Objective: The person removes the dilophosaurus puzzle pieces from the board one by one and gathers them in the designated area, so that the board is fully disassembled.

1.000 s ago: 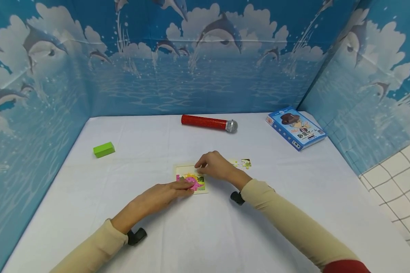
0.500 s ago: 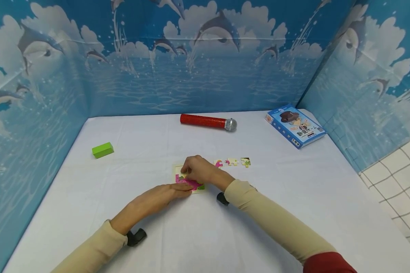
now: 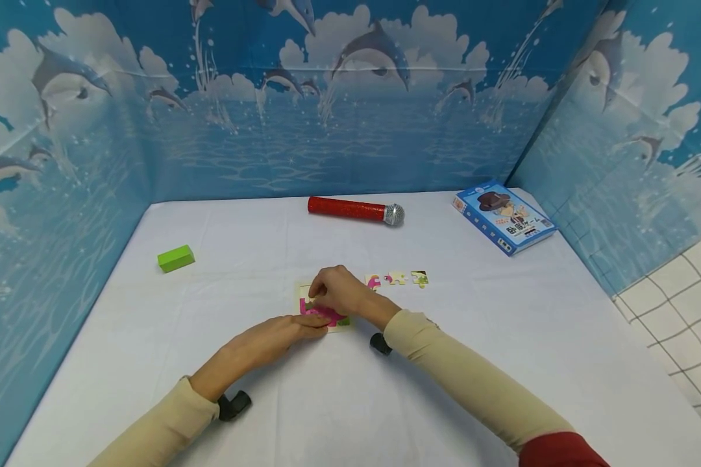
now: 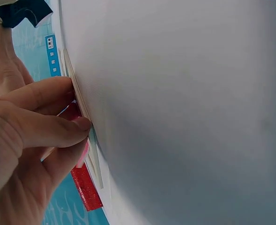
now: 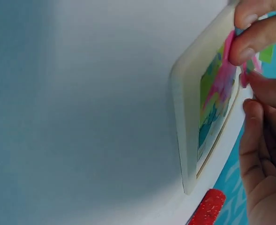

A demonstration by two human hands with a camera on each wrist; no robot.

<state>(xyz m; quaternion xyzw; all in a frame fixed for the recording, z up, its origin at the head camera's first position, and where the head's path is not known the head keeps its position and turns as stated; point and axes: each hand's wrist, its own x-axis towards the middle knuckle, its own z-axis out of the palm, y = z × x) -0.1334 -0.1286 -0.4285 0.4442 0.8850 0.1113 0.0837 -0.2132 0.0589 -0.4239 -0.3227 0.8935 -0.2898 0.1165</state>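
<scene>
A small framed jigsaw puzzle [image 3: 331, 312] with a pink dinosaur picture lies mid-table, partly covered by both hands. My left hand [image 3: 280, 334] rests at its near left side, its nearly straight fingers pressing on the picture; in the left wrist view the thumb [image 4: 83, 123] touches the tray edge. Over the upper left of the puzzle, my right hand [image 3: 340, 289] pinches a puzzle piece [image 5: 244, 79] between thumb and fingertips. Most of that piece is hidden by the fingers. The pale tray rim [image 5: 184, 84] shows in the right wrist view.
Several loose puzzle pieces [image 3: 396, 277] lie in a row right of the puzzle. Behind are a red microphone [image 3: 350, 208] and a blue box [image 3: 505, 217]; a green block [image 3: 176, 258] sits at left. Dolphin-printed curtains [image 3: 350, 143] enclose the white table [image 3: 257, 240].
My right hand has moved left from the tray's upper right corner to its upper left part, uncovering loose pieces at right. It has barely moved over the last half second. My left hand stays in place.
</scene>
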